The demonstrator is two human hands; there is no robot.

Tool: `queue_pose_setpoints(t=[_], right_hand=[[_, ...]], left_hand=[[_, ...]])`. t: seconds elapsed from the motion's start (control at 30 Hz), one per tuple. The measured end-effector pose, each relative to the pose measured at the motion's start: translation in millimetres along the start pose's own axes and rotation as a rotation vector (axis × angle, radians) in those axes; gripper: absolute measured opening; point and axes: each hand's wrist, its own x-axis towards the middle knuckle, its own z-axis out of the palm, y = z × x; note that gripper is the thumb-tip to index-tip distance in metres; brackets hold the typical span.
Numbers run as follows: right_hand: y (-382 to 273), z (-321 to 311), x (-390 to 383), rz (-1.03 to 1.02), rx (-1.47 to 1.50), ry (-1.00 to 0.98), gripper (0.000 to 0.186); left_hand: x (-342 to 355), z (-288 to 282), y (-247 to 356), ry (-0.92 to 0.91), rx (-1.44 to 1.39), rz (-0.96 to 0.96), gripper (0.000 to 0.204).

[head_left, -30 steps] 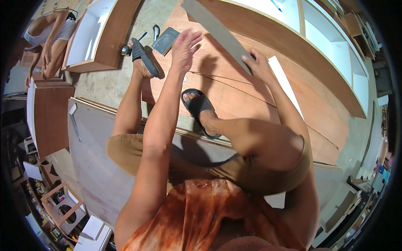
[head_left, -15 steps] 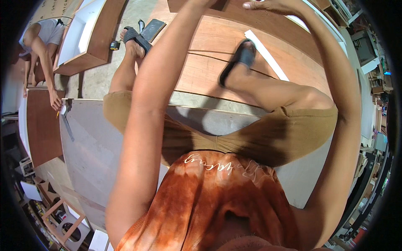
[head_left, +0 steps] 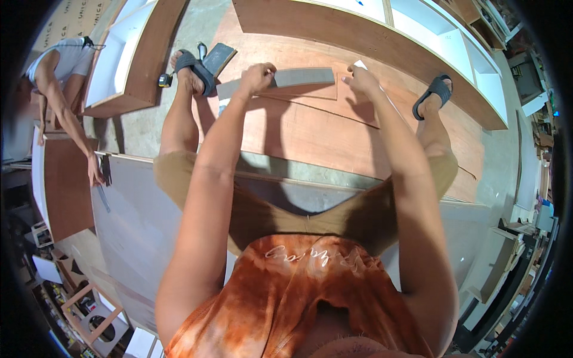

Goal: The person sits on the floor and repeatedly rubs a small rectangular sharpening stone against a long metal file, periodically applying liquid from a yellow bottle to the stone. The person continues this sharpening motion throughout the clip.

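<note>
My left hand (head_left: 259, 77) has its fingers curled on a grey strip (head_left: 307, 76), which lies crosswise over plywood sheets (head_left: 304, 131) between my sandalled feet. My right hand (head_left: 361, 79) is just right of that strip's end, fingers apart, over a narrow white strip (head_left: 359, 63) that it partly hides. A dark flat rectangular piece (head_left: 219, 58) lies beside my left sandal (head_left: 200, 71), with a black-and-yellow tape measure (head_left: 165, 80) on the concrete to its left.
A long white-lined wooden cabinet (head_left: 430, 42) spans the top, another box (head_left: 125, 53) stands upper left. A co-worker (head_left: 57, 83) reaches a hand (head_left: 94, 170) toward a metal rule (head_left: 102, 200) on the grey board (head_left: 125, 232). Offcuts and a wooden frame crowd both sides.
Both hands went forward, then came back lower. The grey strip, diagonal under my right hand earlier, now lies crosswise under my left. My right foot moved outward. The co-worker's hand reached down.
</note>
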Motion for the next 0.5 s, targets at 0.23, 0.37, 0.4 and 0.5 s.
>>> queue_pose_setpoints(t=[0.23,0.37,0.4,0.5], right_hand=[[3.9,114.8,-8.9,0.327,0.212,0.074,0.073],[7.6,131.1,-5.8,0.424,0.380,0.230,0.073],[4.3,134.7,-2.0,0.441,0.438,0.232,0.073],[5.7,138.5,4.6,0.476,0.569,0.212,0.075]], left_hand=[[4.2,53.4,-0.7,0.234,0.229,-0.022,0.048],[-21.3,59.8,-34.1,0.578,0.130,-0.529,0.067],[-27.8,58.2,-56.9,0.485,0.028,-0.633,0.067],[-37.2,70.2,-103.1,0.359,-0.325,-0.812,0.065]])
